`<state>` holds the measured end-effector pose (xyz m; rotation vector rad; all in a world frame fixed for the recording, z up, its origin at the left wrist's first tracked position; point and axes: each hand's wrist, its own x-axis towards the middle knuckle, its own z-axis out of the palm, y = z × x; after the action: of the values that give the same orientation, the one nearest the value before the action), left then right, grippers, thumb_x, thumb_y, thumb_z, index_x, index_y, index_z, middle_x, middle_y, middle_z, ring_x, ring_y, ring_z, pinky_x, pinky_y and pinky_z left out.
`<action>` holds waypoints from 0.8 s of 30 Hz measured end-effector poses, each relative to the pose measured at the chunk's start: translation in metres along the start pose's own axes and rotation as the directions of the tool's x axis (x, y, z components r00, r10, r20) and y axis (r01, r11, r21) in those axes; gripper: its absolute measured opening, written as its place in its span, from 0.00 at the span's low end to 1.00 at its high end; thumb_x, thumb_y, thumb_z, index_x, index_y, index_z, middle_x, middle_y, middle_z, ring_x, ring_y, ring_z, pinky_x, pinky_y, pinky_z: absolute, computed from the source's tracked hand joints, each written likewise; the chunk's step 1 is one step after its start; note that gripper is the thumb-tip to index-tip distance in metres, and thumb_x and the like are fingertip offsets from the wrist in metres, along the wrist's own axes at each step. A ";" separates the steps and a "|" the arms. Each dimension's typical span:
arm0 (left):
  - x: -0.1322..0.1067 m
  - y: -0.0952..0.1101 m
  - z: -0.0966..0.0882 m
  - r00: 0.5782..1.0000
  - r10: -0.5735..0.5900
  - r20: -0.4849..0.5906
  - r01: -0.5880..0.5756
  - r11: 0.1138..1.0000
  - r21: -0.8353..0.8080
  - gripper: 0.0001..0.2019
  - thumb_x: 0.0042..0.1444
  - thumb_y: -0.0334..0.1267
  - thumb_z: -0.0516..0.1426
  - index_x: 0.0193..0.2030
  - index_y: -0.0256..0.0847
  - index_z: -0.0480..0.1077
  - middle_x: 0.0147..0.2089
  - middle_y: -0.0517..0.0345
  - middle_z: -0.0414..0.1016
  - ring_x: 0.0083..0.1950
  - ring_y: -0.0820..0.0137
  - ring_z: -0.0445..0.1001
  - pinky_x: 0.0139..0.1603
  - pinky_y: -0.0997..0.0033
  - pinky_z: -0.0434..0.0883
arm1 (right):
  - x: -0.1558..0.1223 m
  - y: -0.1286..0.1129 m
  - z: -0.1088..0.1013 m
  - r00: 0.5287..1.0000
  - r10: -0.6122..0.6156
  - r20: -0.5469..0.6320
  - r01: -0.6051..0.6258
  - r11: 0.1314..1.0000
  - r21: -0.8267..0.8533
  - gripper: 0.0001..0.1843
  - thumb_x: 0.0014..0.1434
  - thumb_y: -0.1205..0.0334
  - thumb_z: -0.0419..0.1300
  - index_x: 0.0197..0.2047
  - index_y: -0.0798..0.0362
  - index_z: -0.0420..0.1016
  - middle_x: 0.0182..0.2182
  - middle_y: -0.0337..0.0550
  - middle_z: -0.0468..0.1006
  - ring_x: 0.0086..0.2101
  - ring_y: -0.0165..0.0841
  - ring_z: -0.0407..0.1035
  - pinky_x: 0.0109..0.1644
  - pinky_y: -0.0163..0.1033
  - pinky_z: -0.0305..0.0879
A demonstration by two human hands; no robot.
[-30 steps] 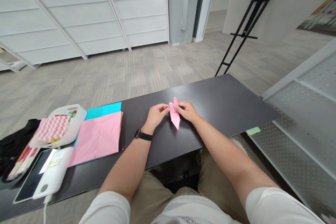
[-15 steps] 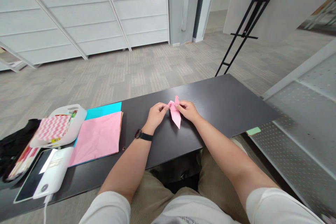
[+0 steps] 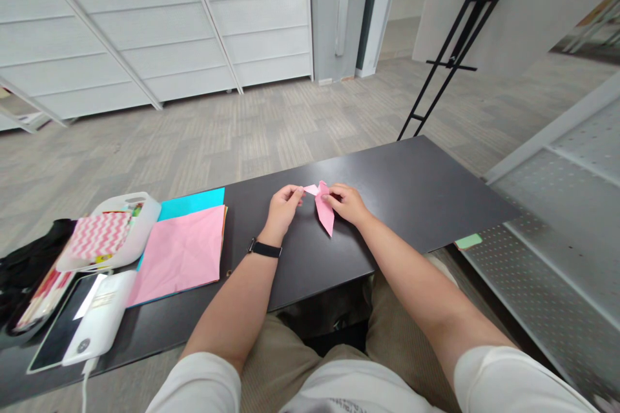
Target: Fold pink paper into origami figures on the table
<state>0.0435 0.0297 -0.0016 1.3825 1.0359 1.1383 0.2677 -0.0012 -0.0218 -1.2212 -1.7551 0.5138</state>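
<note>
- Currently, the folded paper (image 3: 324, 208) is held over the middle of the table (image 3: 411, 187), in front of the seated person; contact with the tabletop cannot be confirmed.
- Left hand (image 3: 285, 206): the grip is closed, with the tip of a narrow flap (image 3: 310, 190) pinched between thumb and fingers.
- Right hand (image 3: 347, 204): the grip is closed on the body of the paper, the thumb being laid across its upper face.
- Done: a slim, pointed form has been creased, its long point directed toward the person; the flap is drawn out to the left.
- Left to do, as judged: the flap is not yet settled, and the piece is not yet released. The number of folds outstanding cannot be determined.
- Spare stock: a flat pink sheet (image 3: 181, 255) is stacked partly over a blue sheet (image 3: 194, 203), beside the basket (image 3: 153, 213).
</note>
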 end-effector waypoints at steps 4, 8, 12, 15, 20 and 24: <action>0.001 0.000 -0.001 0.992 -0.125 0.001 0.124 0.984 -0.125 0.17 0.56 0.53 0.69 0.35 0.40 0.76 0.36 0.56 0.80 0.32 0.73 0.74 0.35 0.72 0.73 | 0.000 -0.001 0.000 1.000 -0.009 -0.010 0.009 1.000 -0.002 0.13 0.70 0.52 0.62 0.39 0.49 0.85 0.34 0.44 0.80 0.34 0.36 0.70 0.41 0.41 0.63; 0.003 0.002 -0.003 0.990 -0.137 -0.018 0.129 0.965 -0.227 0.17 0.55 0.52 0.69 0.36 0.39 0.76 0.35 0.57 0.78 0.31 0.75 0.72 0.34 0.72 0.73 | 0.000 0.000 0.000 1.000 0.002 -0.027 -0.002 1.000 0.000 0.13 0.70 0.52 0.62 0.38 0.49 0.84 0.34 0.43 0.80 0.34 0.36 0.70 0.40 0.41 0.63; 0.006 0.002 -0.006 0.990 -0.110 -0.093 0.082 0.960 -0.269 0.20 0.58 0.56 0.67 0.35 0.39 0.74 0.32 0.58 0.74 0.29 0.76 0.69 0.31 0.74 0.70 | 0.001 0.002 -0.001 0.995 0.053 -0.078 -0.051 0.998 0.026 0.14 0.67 0.51 0.63 0.33 0.49 0.80 0.31 0.42 0.77 0.33 0.35 0.69 0.39 0.41 0.62; 0.006 0.000 -0.005 0.989 -0.116 -0.095 0.093 0.970 -0.224 0.24 0.60 0.61 0.66 0.32 0.40 0.72 0.30 0.59 0.71 0.28 0.76 0.67 0.29 0.74 0.68 | 0.001 0.004 -0.001 0.989 0.106 -0.099 -0.099 0.992 0.075 0.15 0.65 0.49 0.64 0.32 0.49 0.79 0.30 0.41 0.77 0.32 0.35 0.68 0.38 0.41 0.62; 0.004 -0.002 0.000 0.990 -0.142 0.002 0.140 0.972 -0.191 0.28 0.57 0.68 0.66 0.34 0.40 0.74 0.30 0.59 0.71 0.26 0.76 0.66 0.25 0.73 0.64 | 0.000 0.007 0.002 0.981 0.187 -0.042 -0.179 0.973 0.148 0.16 0.62 0.46 0.66 0.34 0.50 0.82 0.29 0.40 0.80 0.30 0.34 0.69 0.37 0.40 0.62; 0.002 -0.001 0.002 0.980 -0.185 0.071 0.194 0.965 -0.174 0.29 0.57 0.69 0.65 0.34 0.39 0.75 0.29 0.58 0.71 0.24 0.76 0.65 0.23 0.73 0.62 | 0.000 0.007 0.002 0.988 0.152 0.018 -0.153 0.976 0.157 0.16 0.62 0.45 0.66 0.37 0.50 0.84 0.32 0.41 0.83 0.31 0.34 0.70 0.37 0.39 0.63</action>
<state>0.0461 0.0313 -0.0022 1.1393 0.9789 1.0213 0.2694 0.0017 -0.0278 -1.2476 -1.6005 0.7330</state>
